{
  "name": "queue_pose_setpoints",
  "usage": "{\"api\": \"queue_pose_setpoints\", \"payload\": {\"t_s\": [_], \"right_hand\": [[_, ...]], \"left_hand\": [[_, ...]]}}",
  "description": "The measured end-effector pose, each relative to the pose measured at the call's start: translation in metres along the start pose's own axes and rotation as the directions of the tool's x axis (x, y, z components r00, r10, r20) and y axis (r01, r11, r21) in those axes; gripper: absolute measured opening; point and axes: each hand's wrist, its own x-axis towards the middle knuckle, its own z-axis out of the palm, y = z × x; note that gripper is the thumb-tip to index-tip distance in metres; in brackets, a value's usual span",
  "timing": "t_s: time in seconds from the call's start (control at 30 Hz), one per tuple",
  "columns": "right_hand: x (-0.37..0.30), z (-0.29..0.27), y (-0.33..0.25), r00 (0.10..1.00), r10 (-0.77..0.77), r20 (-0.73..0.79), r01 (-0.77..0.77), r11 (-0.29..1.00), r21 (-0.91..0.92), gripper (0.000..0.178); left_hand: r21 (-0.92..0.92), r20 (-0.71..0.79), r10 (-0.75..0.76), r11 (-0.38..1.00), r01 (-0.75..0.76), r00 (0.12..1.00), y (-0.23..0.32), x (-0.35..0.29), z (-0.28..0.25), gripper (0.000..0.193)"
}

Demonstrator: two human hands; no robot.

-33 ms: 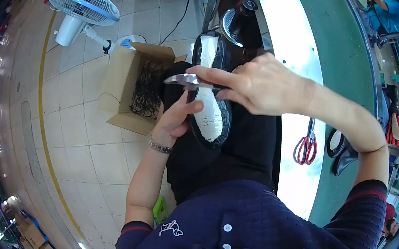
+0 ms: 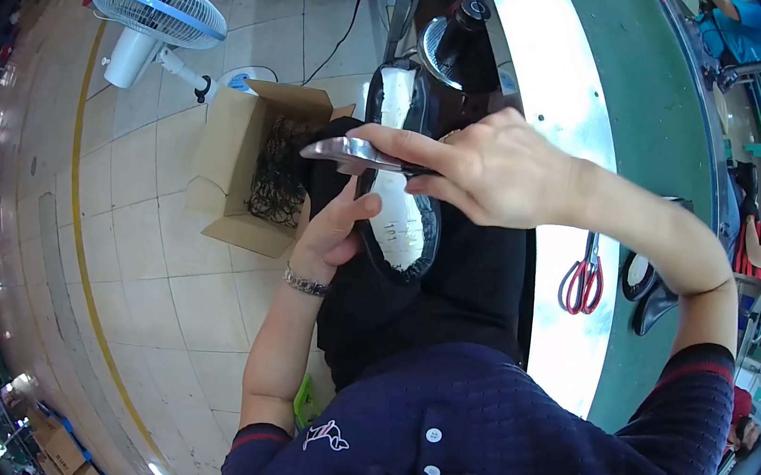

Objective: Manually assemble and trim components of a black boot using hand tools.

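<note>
A black shoe (image 2: 403, 233) lies sole up above my lap, its white underside showing and the black upper folded in round the rim. My left hand (image 2: 335, 221) is closed around the shoe's left side, thumb lying over the edge. In my right hand (image 2: 502, 176) is a pair of shiny metal pincers (image 2: 342, 149), gripped by the handles. The curved head reaches across the middle of the shoe and past its left side. My right hand hides most of the handles. Whether the jaws pinch anything cannot be made out.
An open cardboard box (image 2: 221, 161) with black stringy scraps stands to the left, beside a white fan (image 2: 157, 11). Red-handled scissors (image 2: 582, 286) lie on the metal bench edge (image 2: 565, 355). More black shoes (image 2: 652, 309) lie on the green surface at right. People sit at far right.
The pincers and my right hand have shifted slightly left, so the metal head sticks out further beyond the shoe. My left hand and the shoe stay nearly still.
</note>
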Motion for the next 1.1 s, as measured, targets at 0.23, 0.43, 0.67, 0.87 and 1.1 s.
{"api": "queue_pose_setpoints", "payload": {"t_s": [0.23,0.43,0.67,0.87,1.1], "right_hand": [[-0.022,0.006,0.005,0.985,0.089,0.149,-0.092,0.996,0.009,0.064],[-0.039,0.020,-0.028,0.993,-0.090,-0.078,0.039,0.866,-0.499,0.064],[-0.038,0.025,0.004,0.999,-0.043,0.022,0.048,0.957,-0.286,0.082],[-0.015,-0.024,0.000,0.970,-0.147,0.193,0.181,0.968,-0.175,0.055],[0.000,0.019,0.013,0.997,-0.043,0.067,0.050,0.992,-0.119,0.057]], "left_hand": [[-0.317,-0.041,0.037,0.947,-0.048,0.998,-0.018,-0.002,0.014,0.079],[-0.461,-0.027,0.052,0.885,-0.059,0.998,-0.034,-0.007,0.018,0.071],[-0.126,-0.232,0.201,0.964,-0.234,0.952,-0.027,-0.001,0.053,0.055],[0.073,-0.186,0.306,0.952,-0.298,0.934,-0.043,-0.001,0.029,0.066],[0.027,-0.138,0.136,0.991,-0.133,0.981,-0.029,-0.006,0.033,0.079]]}}
